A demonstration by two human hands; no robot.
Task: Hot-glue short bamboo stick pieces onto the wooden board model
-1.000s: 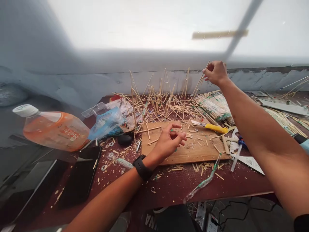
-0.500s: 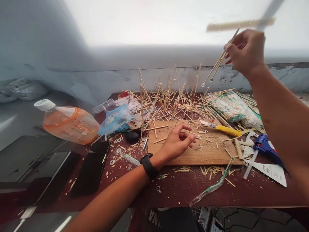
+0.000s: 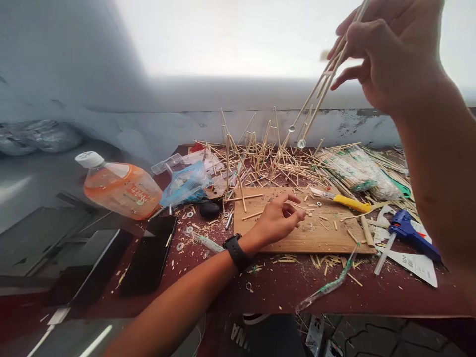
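My right hand point(image 3: 390, 54) is raised at the upper right, its fingers closed around a frame of thin wooden sticks point(image 3: 323, 94). A short crosspiece joins the sticks, and small round washer-like pieces sit at their lower ends. Over the wooden board point(image 3: 297, 243) rests my left hand point(image 3: 280, 215), fingers loosely curled and apart, with nothing in it. A black watch point(image 3: 235, 252) is on that wrist. Close to the left hand, cut stick bits and shavings lie on the board. A yellow utility knife point(image 3: 351, 202) lies at the board's right side.
Several upright stick frames point(image 3: 256, 148) and loose sticks crowd the back. Bagged sticks point(image 3: 349, 166) lie at back right. A blue glue gun point(image 3: 412, 233) is at right. Left are an orange drink bottle point(image 3: 122, 191), a phone point(image 3: 150, 255) and a blue plastic bag point(image 3: 186, 183).
My right hand has come nearer and higher with the stick frame, whose lower ends shifted left and down. My left hand stays over the board. The view has shifted slightly.
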